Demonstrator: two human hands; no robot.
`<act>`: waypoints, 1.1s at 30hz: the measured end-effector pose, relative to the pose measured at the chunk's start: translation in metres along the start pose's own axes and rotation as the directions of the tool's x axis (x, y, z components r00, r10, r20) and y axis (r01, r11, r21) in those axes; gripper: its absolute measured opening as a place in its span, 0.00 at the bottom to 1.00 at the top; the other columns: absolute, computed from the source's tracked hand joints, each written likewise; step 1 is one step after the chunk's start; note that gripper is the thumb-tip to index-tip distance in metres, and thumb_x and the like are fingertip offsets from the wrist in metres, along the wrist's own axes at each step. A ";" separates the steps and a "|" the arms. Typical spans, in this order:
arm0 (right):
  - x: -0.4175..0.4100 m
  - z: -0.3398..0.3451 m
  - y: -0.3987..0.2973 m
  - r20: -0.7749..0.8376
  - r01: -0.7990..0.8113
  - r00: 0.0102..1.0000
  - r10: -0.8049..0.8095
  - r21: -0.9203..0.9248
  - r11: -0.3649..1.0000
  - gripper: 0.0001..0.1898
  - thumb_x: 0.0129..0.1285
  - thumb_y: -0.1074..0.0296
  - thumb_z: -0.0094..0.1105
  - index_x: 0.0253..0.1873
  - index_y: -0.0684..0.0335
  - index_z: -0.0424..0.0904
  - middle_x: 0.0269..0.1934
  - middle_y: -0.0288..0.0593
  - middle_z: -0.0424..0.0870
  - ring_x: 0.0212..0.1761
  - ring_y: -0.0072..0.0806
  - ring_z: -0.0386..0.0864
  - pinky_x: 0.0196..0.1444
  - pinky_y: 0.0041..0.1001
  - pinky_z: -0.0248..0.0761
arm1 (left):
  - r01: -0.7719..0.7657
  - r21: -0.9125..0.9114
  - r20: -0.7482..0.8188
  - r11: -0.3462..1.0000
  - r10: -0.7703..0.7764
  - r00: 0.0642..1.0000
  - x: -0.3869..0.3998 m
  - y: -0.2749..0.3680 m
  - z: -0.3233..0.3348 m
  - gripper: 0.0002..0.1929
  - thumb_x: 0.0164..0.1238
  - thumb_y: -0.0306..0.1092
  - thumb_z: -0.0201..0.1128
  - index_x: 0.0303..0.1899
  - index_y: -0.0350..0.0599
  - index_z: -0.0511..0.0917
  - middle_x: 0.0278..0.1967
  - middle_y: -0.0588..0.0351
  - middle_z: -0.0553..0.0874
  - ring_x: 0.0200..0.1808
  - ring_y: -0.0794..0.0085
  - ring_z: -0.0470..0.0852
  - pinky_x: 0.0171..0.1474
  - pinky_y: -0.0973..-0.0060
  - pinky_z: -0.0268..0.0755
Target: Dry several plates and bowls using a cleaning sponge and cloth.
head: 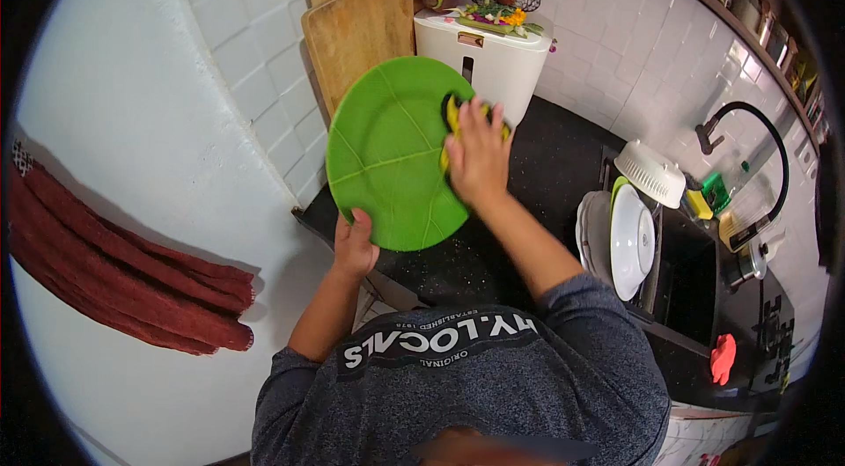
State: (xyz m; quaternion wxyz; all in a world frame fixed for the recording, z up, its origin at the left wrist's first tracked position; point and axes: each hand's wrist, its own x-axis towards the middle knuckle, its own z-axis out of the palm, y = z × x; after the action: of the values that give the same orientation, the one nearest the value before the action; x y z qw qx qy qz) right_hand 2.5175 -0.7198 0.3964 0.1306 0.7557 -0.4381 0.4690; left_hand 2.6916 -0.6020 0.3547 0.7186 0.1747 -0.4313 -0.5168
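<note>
A green leaf-patterned plate (396, 162) is held up above the dark countertop, its face towards me. My left hand (356, 245) grips its lower left edge, with the thumb on the face. My right hand (480, 152) presses a yellow and black cloth (453, 115) against the plate's right edge. Part of the cloth is hidden under the palm and fingers.
Wooden boards (363, 37) lean on the wall behind the plate, beside a white container (485, 50) topped with flowers. At right, white dishes (632, 241) stand in a rack by the black sink (686, 274). A dark red towel (132, 268) hangs at left.
</note>
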 end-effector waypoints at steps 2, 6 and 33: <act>-0.032 -0.016 -0.035 0.195 0.108 0.973 -0.126 0.101 0.989 0.24 0.60 0.60 0.50 0.61 0.61 0.65 0.65 0.45 0.60 0.67 0.51 0.52 0.63 0.57 0.43 | -0.027 -0.025 -0.051 0.999 0.026 0.998 0.005 0.001 -0.003 0.25 0.69 0.46 0.48 0.62 0.43 0.58 0.58 0.54 0.69 0.58 0.65 0.70 0.59 0.64 0.63; -0.047 -0.018 -0.029 0.270 0.368 0.853 -0.447 0.295 0.881 0.15 0.58 0.63 0.52 0.48 0.61 0.74 0.59 0.45 0.69 0.64 0.51 0.60 0.58 0.48 0.54 | -0.067 -0.041 -0.105 0.997 0.062 0.993 0.001 -0.001 -0.002 0.25 0.70 0.45 0.47 0.62 0.43 0.58 0.58 0.54 0.69 0.57 0.65 0.70 0.59 0.64 0.64; -0.070 -0.050 0.069 0.796 -0.940 0.295 0.529 0.340 0.013 0.11 0.58 0.60 0.57 0.32 0.64 0.76 0.21 0.37 0.76 0.20 0.26 0.73 0.25 0.26 0.66 | 0.471 0.013 0.013 0.882 -0.471 0.882 -0.004 -0.010 -0.027 0.31 0.70 0.35 0.47 0.68 0.40 0.41 0.63 0.47 0.62 0.56 0.56 0.73 0.55 0.64 0.69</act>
State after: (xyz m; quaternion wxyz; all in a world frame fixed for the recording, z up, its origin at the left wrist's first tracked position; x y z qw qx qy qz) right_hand 2.4211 -0.6914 0.3503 -0.6040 0.4360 -0.5307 0.4043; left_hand 2.7070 -0.6083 0.3306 0.5672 0.2738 -0.3841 -0.6752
